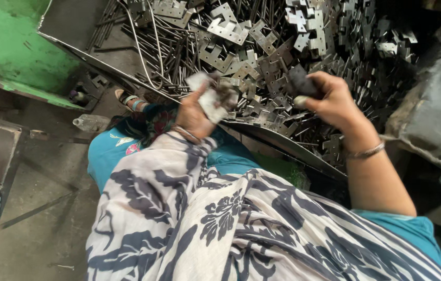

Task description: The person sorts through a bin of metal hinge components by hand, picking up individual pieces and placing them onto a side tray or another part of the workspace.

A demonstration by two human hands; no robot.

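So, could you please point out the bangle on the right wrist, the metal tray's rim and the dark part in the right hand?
Bangle (366, 152), head view, on its band.
Metal tray (283, 144), head view, near rim.
Dark part (301, 81), head view, its middle, above the right hand (335, 101).

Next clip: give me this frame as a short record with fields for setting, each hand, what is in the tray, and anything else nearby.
setting: person seated at a large metal tray, seen from above
left hand: left hand grips a pale, worn piece together with small metal parts
right hand: right hand closed on a dark metal piece, bangle on the wrist
tray contents: heap of stamped hinge-like plates and thin metal rods
clothing: patterned white and dark cloth over teal garment
nearby: green machine surface, sandalled foot
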